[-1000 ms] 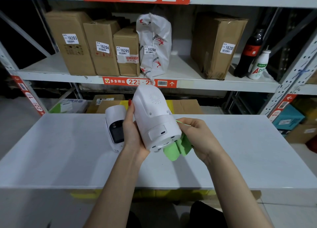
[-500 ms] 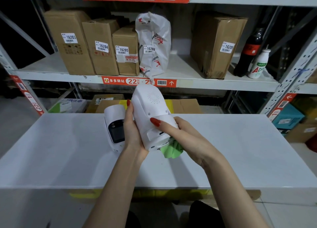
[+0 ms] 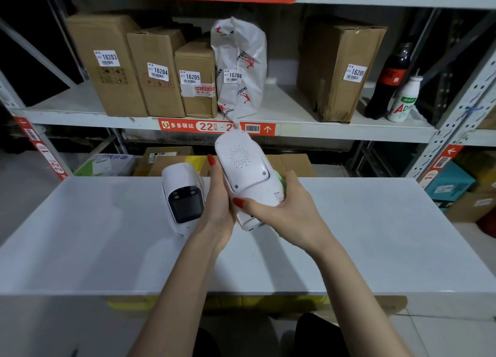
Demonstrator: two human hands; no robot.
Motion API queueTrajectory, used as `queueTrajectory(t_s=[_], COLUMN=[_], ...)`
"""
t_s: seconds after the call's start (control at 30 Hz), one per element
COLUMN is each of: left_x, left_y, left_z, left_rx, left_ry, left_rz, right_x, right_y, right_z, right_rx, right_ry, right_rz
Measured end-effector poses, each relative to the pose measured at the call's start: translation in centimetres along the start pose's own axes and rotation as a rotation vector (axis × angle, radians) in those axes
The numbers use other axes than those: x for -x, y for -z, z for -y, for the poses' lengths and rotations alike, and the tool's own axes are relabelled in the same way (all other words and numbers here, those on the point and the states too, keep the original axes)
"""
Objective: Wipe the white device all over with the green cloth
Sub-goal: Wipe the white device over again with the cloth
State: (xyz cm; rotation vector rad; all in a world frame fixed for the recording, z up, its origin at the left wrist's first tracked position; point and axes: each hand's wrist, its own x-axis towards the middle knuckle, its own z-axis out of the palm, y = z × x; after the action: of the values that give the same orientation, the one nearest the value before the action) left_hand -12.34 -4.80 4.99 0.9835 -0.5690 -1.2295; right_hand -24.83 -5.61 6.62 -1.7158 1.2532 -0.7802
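Our right hand (image 3: 284, 209) wraps the right side of the white device (image 3: 245, 174), thumb laid across its lower body, fingers curled behind it and pressing the green cloth (image 3: 280, 181) against its far side; only a sliver of cloth shows. Our left hand (image 3: 218, 209) grips the left side of the device, fingers curled around it. We hold the device tilted above the white table (image 3: 375, 236), its speaker grille facing us. A second white device (image 3: 183, 198) with a dark screen stands on the table just left of our left hand. Behind, a shelf (image 3: 295, 120) carries labelled cartons (image 3: 158, 72).
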Motion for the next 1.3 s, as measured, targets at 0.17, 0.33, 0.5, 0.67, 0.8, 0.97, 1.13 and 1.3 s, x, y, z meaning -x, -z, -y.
queueTrajectory(t_s=[0.17,0.33,0.5,0.67,0.8,0.97,1.13,1.3], left_x=[0.0,0.1,0.2,0.5,0.5,0.5,1.0,1.4], left_y=[0.5,0.9,1.0,0.9,0.9,1.0,0.8,0.2], left_z=[-0.3,-0.5,-0.5,-0.5,-0.4,-0.5,-0.6,-0.4], left_rx=[-0.025,0.033,0.145,0.228,0.223,0.161,0.055,-0.066], left_ry=[0.018,0.092,0.087,0.077,0.049,0.012,0.040,0.061], left_rz=[0.021,0.006,-0.056,-0.123,-0.179,-0.178,-0.083,0.069], right_x=[0.3,0.3,0.2,-0.3,-1.1,-1.3,-0.7,-0.3], right_y=[-0.1,-0.3,0.0,0.7,0.9,1.4,1.7,1.4], right_z=[0.0,-0.3,-0.5,-0.7,-1.5,-1.6,-0.4,0.4], right_rx=[0.278,0.433,0.444,0.283,0.362,0.308,0.115,0.088], right_ry=[0.139,0.239,0.270,0.277,0.330,0.365,0.446,0.537], right_rz=[-0.097,-0.119,-0.068,-0.064,-0.123,-0.210,-0.369,-0.495])
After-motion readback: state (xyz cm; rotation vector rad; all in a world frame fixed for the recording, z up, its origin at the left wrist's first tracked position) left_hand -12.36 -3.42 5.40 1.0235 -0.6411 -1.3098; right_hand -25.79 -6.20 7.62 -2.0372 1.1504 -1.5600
